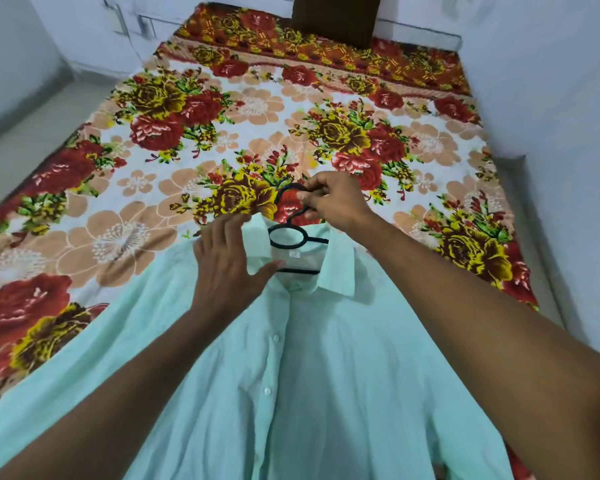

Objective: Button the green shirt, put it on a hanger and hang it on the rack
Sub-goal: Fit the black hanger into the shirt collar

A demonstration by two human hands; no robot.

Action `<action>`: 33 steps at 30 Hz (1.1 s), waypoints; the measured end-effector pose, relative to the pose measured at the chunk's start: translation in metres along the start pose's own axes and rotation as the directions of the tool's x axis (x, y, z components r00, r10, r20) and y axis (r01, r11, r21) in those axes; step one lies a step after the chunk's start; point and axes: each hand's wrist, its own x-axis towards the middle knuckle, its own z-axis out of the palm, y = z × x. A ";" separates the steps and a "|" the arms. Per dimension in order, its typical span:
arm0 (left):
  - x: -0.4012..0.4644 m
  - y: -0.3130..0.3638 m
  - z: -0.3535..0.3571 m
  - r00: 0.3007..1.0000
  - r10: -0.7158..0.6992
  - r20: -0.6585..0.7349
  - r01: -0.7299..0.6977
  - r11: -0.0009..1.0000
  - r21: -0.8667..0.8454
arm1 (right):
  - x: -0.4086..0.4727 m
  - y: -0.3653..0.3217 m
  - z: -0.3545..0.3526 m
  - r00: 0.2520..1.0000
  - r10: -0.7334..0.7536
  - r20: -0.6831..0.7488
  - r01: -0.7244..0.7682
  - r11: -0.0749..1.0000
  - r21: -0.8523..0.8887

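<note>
Right hand pinching hanger hook; left hand spread flat on green shirt collar. Best lifted slowly, shoulders seated evenly.

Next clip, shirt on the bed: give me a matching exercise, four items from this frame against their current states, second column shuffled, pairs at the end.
Column 1:
1. left hand
2. right hand
3. green shirt
4. black hanger

Column 2:
A. buttoned, lying flat on the floral bedsheet
B. pinching the hook
C. partly inside the collar, hook sticking out
D. fingers straight, resting on the collar

Pairs: 1-D, 2-B, 3-A, 4-C
</note>
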 end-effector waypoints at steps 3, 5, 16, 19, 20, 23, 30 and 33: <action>-0.042 0.001 0.031 0.991 0.104 0.079 -0.109 0.992 0.063 | 0.004 0.021 0.007 0.998 0.038 -0.048 -0.040 0.999 -0.034; -0.062 0.002 0.050 0.965 0.163 0.205 -0.187 0.977 0.103 | 0.007 0.034 0.013 0.996 0.056 -0.075 -0.060 0.997 -0.049; -0.089 -0.013 0.106 0.851 0.090 0.517 -0.174 0.978 0.118 | 0.050 0.068 0.051 0.977 0.124 -0.173 -0.143 0.985 -0.099; -0.099 -0.010 0.107 0.864 0.081 0.497 -0.164 0.978 0.127 | 0.059 0.081 0.059 0.973 0.161 -0.167 -0.180 0.978 -0.101; -0.101 -0.010 0.107 0.866 0.075 0.494 -0.159 0.979 0.130 | 0.064 0.085 0.062 0.971 0.179 -0.159 -0.197 0.975 -0.103; -0.110 -0.007 0.104 0.868 0.072 0.492 -0.161 0.977 0.140 | 0.075 0.090 0.065 0.952 0.265 -0.151 -0.280 0.957 -0.083; -0.118 -0.004 0.104 0.874 0.058 0.482 -0.143 0.980 0.142 | 0.095 0.096 0.068 0.932 0.338 -0.132 -0.347 0.936 -0.060; -0.117 -0.005 0.104 0.872 0.051 0.486 -0.135 0.981 0.139 | 0.096 0.100 0.070 0.928 0.352 -0.126 -0.360 0.932 -0.050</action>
